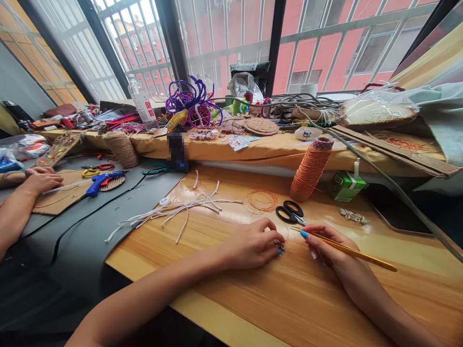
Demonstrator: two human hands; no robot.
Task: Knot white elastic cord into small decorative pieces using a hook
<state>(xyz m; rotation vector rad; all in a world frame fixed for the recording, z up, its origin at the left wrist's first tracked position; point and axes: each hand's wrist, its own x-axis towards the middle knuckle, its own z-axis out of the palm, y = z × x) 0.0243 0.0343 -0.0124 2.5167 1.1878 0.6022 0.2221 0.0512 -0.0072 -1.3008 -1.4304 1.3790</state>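
Observation:
My right hand (331, 246) is closed around slim gold tweezers (358, 252), whose fine tip points left toward my other hand. Pinched in my left hand (258, 243) is a small pale-and-dark piece (278, 243), mostly covered by the fingers. A thin strand loops around those fingertips. Just behind the hands lie black-handled scissors (290, 212) and a coil of thin orange cord (262, 200). White cords (188, 205) are spread out to the left. Farther right sits a small beaded or knotted white piece (354, 216).
An orange cord spool (311, 168), a green carton (347, 186) and a dark tablet-like slab (394, 207) stand or lie at the right. On the left, another person's hand (43, 183) rests on cardboard (60, 195) near a blue glue gun (101, 183). A cluttered ledge (213, 150) runs behind.

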